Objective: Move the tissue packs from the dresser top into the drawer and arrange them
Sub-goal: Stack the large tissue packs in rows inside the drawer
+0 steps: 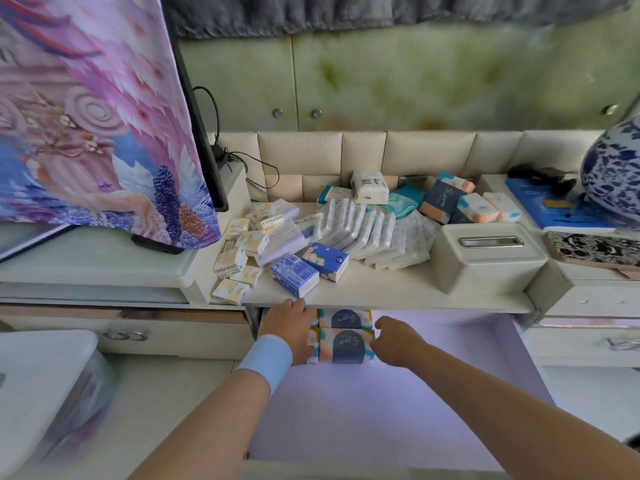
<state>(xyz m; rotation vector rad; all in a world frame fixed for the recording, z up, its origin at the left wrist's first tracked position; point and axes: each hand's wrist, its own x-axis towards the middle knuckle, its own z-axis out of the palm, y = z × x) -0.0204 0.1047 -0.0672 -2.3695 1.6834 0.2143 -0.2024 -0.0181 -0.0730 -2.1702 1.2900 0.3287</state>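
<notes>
Cover (86, 116): a pink-and-purple printed cloth hung over a dark screen at 10 o'clock.
Drawer (450, 393): open at 6 o'clock below the dresser, its lilac floor mostly bare.
Dresser (381, 289): the cream top ran across the middle of the view, with a padded back panel at 12 o'clock.
Vase (613, 174): blue-and-white, at 3 o'clock on the right end of the dresser.
Box (485, 261): a cream tissue box with a metal slot, at 2 o'clock, just beside the pile.
Pile (363, 230): loose tissue packs lay heaped on the dresser top near centre; small cream ones were at 9 o'clock of the heap, two blue ones at its 7 o'clock, and orange-and-navy ones at 2 o'clock.
Packs (346, 344): pastel packs with navy labels lay in the drawer's back-left corner, one touching the other behind it, partly under the dresser lip.
Left hand (289, 327): it lay over the packs' left ends, fingers stretched toward the back, clutching nothing.
Right hand (398, 339): its fingers were curled against the front pack's right end; whether it gripped, I cannot tell.
Wristband (268, 358): pale blue, on the left wrist.
</notes>
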